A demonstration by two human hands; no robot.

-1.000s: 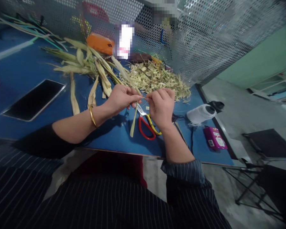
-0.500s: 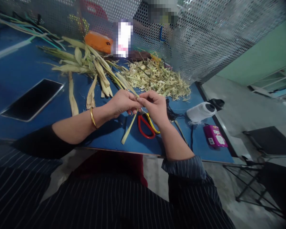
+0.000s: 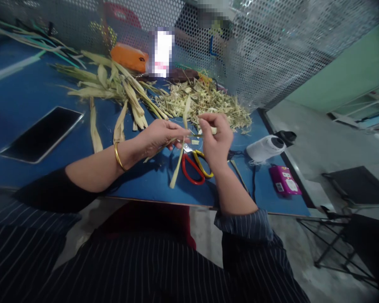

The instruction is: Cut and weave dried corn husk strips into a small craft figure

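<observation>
Over the blue table, my left hand [image 3: 158, 138] pinches pale green corn husk strips [image 3: 177, 168] between thumb and fingers. One strip runs upright through the pinch, its lower end hanging toward the table edge and its upper end above my fingers. My right hand [image 3: 218, 141], closed a little way to the right, grips another husk piece stretched thin between both hands. Beneath them, scissors [image 3: 193, 171] with one red and one yellow handle lie on the table. Whole dried husks [image 3: 134, 99] are heaped behind my left hand, and a pile of husk shreds [image 3: 205, 99] lies beyond both hands.
A dark phone [image 3: 44, 134] lies at left. To the right are a white thread spool [image 3: 262, 146] and a purple packet [image 3: 284, 180]. An orange pouch [image 3: 129, 58] and a bright blurred screen [image 3: 162, 52] stand before a perforated metal panel [image 3: 246, 50]. Folding chairs stand at right.
My right hand has moved right, away from my left, drawing a husk piece out between them. The strip in my left hand has turned more upright.
</observation>
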